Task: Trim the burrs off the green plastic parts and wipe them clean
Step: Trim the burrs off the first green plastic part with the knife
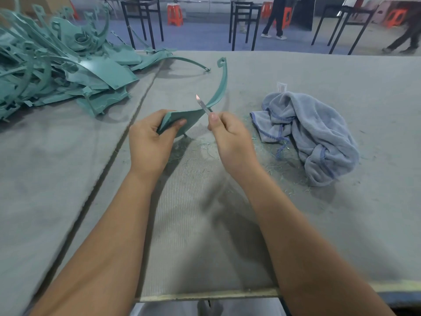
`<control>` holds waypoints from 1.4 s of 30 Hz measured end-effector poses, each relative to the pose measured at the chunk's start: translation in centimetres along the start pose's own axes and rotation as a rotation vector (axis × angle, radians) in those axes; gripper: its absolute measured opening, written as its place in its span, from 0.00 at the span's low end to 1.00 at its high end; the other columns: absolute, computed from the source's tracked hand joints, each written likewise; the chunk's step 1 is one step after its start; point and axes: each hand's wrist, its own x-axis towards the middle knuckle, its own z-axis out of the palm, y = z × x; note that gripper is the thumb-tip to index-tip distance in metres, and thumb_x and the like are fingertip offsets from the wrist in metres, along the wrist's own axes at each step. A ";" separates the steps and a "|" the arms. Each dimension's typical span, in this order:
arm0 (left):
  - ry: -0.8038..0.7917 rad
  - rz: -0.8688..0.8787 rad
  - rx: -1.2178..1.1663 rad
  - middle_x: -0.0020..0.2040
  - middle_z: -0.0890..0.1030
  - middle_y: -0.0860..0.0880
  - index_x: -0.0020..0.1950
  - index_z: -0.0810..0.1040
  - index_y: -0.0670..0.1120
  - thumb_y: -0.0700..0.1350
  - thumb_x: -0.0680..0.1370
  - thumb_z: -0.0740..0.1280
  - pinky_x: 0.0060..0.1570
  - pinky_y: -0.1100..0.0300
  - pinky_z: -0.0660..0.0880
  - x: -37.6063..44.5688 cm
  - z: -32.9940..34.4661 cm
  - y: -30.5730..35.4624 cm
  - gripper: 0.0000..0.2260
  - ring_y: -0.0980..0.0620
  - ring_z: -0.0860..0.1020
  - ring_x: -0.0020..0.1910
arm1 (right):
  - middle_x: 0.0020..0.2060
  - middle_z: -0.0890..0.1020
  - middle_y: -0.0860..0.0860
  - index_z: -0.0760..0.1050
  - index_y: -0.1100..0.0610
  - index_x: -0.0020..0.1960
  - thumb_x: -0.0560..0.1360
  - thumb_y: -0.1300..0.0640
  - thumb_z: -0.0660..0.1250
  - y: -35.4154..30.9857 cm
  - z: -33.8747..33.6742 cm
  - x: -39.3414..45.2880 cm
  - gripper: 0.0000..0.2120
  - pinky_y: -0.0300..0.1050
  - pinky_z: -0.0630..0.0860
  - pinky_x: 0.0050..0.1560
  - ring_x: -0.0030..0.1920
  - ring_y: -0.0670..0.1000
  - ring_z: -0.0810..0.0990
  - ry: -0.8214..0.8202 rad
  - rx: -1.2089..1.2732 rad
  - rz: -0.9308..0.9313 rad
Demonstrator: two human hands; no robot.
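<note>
Two hands work over the table (319, 71): the left hand (151, 137) grips the wide end of a green part (182, 120), its long curved arm rising toward the far side, while the right hand (230, 135) pinches a knife (203, 105) whose blade lies against the part's edge. Best, I'd say, to draw the blade shallow along that edge and away from the holding fingers. No containers show; untrimmed parts lie in a loose pile (57, 65) far left, a cloth (319, 133) just right.

Parts heap (57, 71) crowds left, cloth (314, 135) right.
</note>
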 end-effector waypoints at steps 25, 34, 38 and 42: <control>-0.067 -0.050 -0.069 0.33 0.78 0.62 0.44 0.81 0.48 0.40 0.74 0.72 0.37 0.68 0.70 -0.1 -0.4 0.3 0.04 0.64 0.73 0.35 | 0.31 0.69 0.45 0.60 0.50 0.39 0.84 0.46 0.49 0.7 0.5 -0.1 0.16 0.50 0.63 0.38 0.35 0.50 0.68 0.054 -0.367 -0.066; -0.170 -0.112 -0.180 0.33 0.80 0.62 0.39 0.80 0.54 0.35 0.73 0.72 0.38 0.72 0.70 0.3 -1.5 0.1 0.12 0.66 0.74 0.35 | 0.33 0.70 0.46 0.64 0.55 0.44 0.84 0.45 0.46 3.4 -2.2 2.4 0.18 0.45 0.57 0.30 0.32 0.46 0.67 0.116 -0.494 0.142; -0.194 -0.146 -0.211 0.34 0.81 0.60 0.40 0.81 0.51 0.34 0.73 0.72 0.40 0.69 0.72 0.6 -1.9 0.0 0.11 0.62 0.75 0.37 | 0.33 0.70 0.47 0.65 0.56 0.45 0.84 0.45 0.46 3.3 -1.5 2.8 0.18 0.45 0.56 0.30 0.32 0.45 0.67 0.148 -0.475 0.151; -0.257 -0.164 -0.214 0.34 0.82 0.59 0.41 0.82 0.49 0.34 0.73 0.72 0.40 0.70 0.72 0.7 -2.2 0.3 0.10 0.63 0.77 0.36 | 0.39 0.71 0.49 0.65 0.56 0.49 0.84 0.45 0.46 3.6 -2.0 3.0 0.17 0.44 0.56 0.30 0.32 0.46 0.66 0.196 -0.578 0.149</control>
